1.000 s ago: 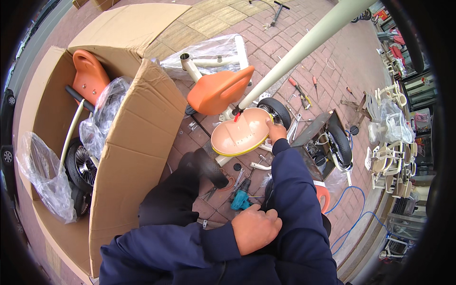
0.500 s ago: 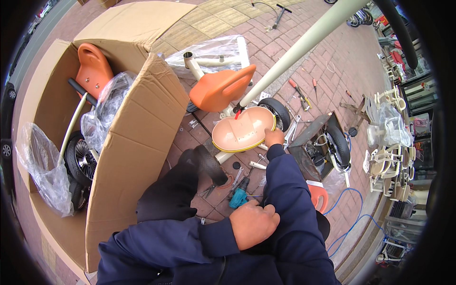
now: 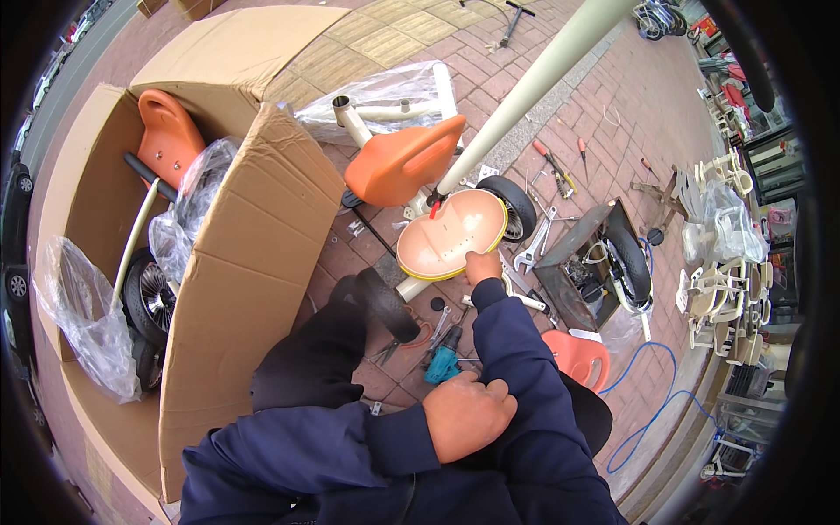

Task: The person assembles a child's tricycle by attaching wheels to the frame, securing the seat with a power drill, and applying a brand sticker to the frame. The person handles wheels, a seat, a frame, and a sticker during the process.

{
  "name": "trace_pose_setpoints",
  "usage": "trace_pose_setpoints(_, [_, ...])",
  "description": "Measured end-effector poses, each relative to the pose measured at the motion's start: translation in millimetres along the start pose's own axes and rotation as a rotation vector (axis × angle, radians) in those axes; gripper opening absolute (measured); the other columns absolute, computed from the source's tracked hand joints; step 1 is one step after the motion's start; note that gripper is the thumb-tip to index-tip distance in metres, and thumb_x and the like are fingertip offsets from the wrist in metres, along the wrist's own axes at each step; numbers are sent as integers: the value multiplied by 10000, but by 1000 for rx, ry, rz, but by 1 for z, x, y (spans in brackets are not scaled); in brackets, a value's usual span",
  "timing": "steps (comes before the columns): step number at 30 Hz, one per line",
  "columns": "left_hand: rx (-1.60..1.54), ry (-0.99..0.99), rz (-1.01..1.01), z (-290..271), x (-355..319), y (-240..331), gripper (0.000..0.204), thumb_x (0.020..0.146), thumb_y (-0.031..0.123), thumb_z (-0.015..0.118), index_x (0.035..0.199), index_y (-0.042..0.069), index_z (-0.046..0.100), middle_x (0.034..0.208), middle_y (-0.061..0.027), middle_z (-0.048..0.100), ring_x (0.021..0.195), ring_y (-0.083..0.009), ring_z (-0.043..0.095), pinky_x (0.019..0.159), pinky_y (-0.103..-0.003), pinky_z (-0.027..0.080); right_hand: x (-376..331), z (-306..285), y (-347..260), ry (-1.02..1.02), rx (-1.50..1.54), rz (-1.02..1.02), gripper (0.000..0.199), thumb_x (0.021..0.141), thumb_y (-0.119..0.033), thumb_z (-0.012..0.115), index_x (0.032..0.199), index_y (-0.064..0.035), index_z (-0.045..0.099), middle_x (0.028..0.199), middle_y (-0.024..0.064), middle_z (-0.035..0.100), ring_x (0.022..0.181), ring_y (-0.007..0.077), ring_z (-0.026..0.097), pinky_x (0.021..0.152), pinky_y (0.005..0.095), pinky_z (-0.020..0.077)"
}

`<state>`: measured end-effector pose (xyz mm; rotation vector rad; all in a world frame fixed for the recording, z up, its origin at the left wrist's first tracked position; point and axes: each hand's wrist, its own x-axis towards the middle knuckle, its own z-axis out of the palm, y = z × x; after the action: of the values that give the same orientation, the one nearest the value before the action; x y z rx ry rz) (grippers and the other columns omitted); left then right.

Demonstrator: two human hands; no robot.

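My right hand (image 3: 484, 267) is closed on the lower right rim of a peach oval plastic shell (image 3: 448, 236) with yellow edging and small holes in its floor. The shell lies tilted beside a long cream pole (image 3: 534, 101) with a red piece at its foot. An orange seat (image 3: 404, 164) sits just behind it, and a spoked black-tyred wheel (image 3: 509, 208) is to its right. My left hand (image 3: 470, 415) is curled in a fist against my right forearm; its inside is hidden. Near that fist lies a teal power drill (image 3: 443, 357).
At left stands a big cardboard box (image 3: 249, 289) with an orange seat, wheels and plastic wrap. A metal toolbox (image 3: 569, 284) holds a tyre. Wrenches (image 3: 541, 241), screwdrivers (image 3: 560, 166), a salmon seat (image 3: 579, 360) and a blue hose (image 3: 652, 420) lie on the brick paving.
My right hand has shifted left and slightly down along the rim. The shell has turned so its right end sits higher. My left fist stays where it was.
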<state>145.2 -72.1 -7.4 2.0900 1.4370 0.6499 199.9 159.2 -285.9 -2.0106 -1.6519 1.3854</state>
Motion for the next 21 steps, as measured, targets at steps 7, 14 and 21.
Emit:
trace_pose_setpoints(7, [23, 24, 8, 1, 0, -3, 99, 776, 176, 630, 811, 101, 575, 781, -47, 535, 704, -209, 618, 726, -313, 497, -15, -4, -10, 125, -33, -59, 448, 841, -248, 666, 1099, 102, 558, 891, 252, 702, 531, 317, 681, 456, 381, 539])
trace_pose_setpoints(14, [22, 9, 12, 1, 1, -4, 98, 776, 177, 632, 815, 103, 580, 778, -44, 537, 717, -208, 616, 723, -310, 492, -36, -13, -22, -24, 165, 35, 545, 915, -432, 642, 1095, 76, 566, 877, 220, 703, 488, 265, 655, 403, 347, 517])
trace_pose_setpoints(21, [-9, -12, 32, -1, 0, -5, 110, 776, 178, 643, 820, 97, 583, 787, -43, 552, 735, -214, 622, 728, -316, 496, -37, -27, 95, 237, -402, 28, 507, 942, -438, 546, 1067, 29, 698, 1116, 289, 682, 1062, 446, 649, 954, 488, 491])
